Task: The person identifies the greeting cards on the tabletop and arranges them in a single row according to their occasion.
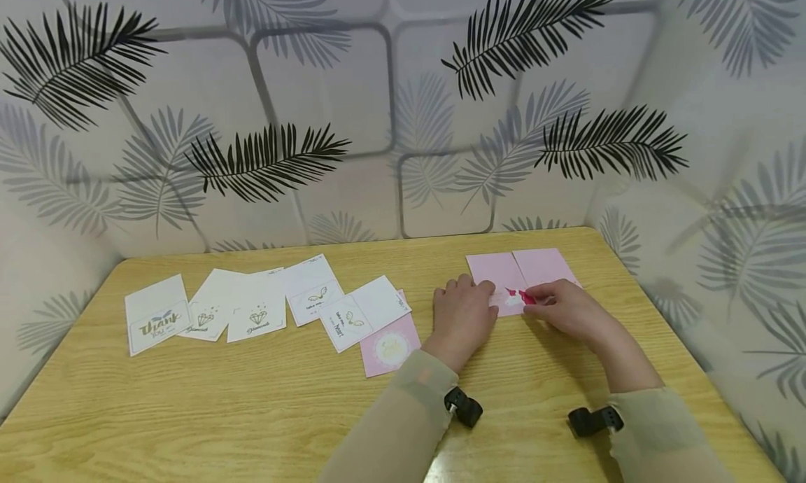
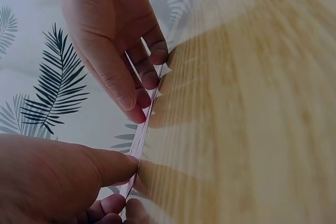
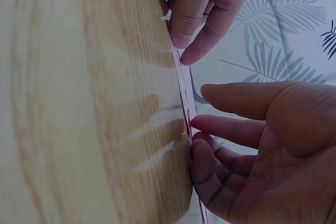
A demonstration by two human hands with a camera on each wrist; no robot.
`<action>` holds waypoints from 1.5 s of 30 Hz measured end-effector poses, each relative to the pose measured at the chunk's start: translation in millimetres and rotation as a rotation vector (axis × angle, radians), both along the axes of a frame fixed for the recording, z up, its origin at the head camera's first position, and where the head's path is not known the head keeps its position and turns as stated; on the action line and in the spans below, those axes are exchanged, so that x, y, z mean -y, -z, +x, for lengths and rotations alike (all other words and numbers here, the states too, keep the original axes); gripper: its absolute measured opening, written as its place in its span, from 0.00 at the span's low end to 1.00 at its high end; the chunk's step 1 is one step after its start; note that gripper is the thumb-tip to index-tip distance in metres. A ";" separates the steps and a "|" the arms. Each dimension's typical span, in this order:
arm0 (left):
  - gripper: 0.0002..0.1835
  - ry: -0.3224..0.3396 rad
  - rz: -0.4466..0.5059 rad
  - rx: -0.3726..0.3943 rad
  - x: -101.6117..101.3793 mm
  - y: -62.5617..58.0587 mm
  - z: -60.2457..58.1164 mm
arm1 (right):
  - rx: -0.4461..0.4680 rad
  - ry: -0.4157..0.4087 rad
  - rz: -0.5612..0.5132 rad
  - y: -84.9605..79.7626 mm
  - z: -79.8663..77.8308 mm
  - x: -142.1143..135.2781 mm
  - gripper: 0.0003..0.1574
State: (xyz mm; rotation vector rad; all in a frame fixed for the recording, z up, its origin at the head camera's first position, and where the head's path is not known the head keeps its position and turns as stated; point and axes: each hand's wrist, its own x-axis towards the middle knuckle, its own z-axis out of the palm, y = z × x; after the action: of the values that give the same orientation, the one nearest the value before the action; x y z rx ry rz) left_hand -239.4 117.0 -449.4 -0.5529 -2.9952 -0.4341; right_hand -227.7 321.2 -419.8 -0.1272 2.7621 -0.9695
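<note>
Two pink cards lie side by side at the back right of the table. On the left pink card (image 1: pixel 494 266) is a red and white printed figure (image 1: pixel 511 295) near the front. My left hand (image 1: pixel 461 318) rests over that card's left edge, its thumb and fingers touching it. At the front right corner my right hand (image 1: pixel 569 311) touches the card with its fingertips, thumb raised off it in the right wrist view. The other pink card (image 1: pixel 546 261) extends behind the right hand, which covers its front part.
To the left, white cards form a row: a "thank you" card (image 1: pixel 157 315), diamond cards (image 1: pixel 257 311), and winged-heart cards (image 1: pixel 313 287). One overlaps a pink card with a round emblem (image 1: pixel 390 350). The wooden table (image 1: pixel 252 413) meets patterned walls behind and right.
</note>
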 end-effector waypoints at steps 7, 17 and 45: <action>0.20 0.002 -0.006 0.002 1.9 0.8 -1.0 | -0.005 0.013 -0.010 -1.4 2.2 0.6 0.31; 0.17 -0.027 0.111 -0.082 10.0 -14.5 2.8 | -0.051 0.139 -0.041 -13.5 7.3 -2.8 0.33; 0.21 -0.102 0.181 -0.144 185.9 -42.2 39.9 | -0.083 0.019 -0.328 -26.3 32.1 71.2 0.35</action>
State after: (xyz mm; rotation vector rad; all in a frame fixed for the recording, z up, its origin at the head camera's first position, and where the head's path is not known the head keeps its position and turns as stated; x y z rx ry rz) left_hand -199.5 -68.9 -407.2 -0.3962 -2.7947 -0.6205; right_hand -195.6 250.0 -393.5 -0.1966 2.6560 -1.4472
